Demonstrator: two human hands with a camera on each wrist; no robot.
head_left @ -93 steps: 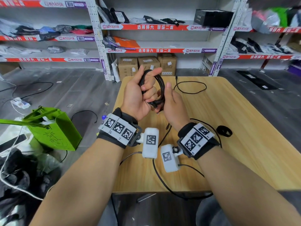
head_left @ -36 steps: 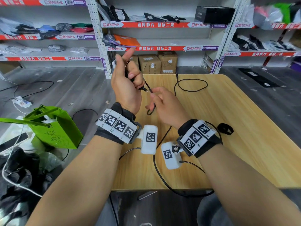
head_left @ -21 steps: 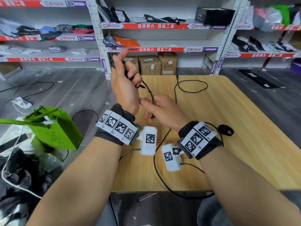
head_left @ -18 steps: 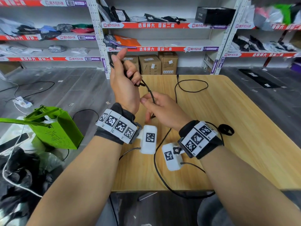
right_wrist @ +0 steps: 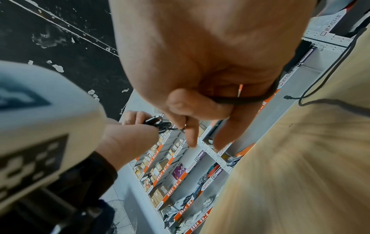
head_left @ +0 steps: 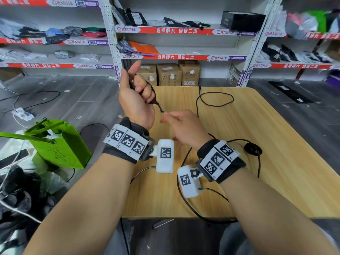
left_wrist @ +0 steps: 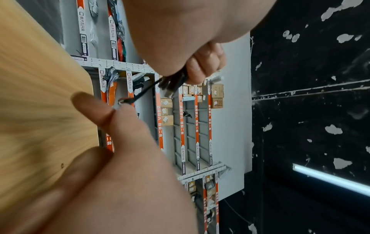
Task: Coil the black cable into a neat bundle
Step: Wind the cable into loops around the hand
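Wooden table (head_left: pixel 239 144) sitting before stockroom shelves; above its left edge, left hand (head_left: pixel 136 100) is fisting the coiled black cable (head_left: pixel 152 92), right hand (head_left: pixel 184 126) pinching its loose end just beside.

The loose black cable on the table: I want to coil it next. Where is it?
In the head view, the loose black cable loops on the wooden table's far side, beyond the right hand.

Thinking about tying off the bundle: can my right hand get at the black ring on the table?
Probably: the black ring lies uncovered on the table beside the right wrist, but the right hand pinches the black cable and must let go first.
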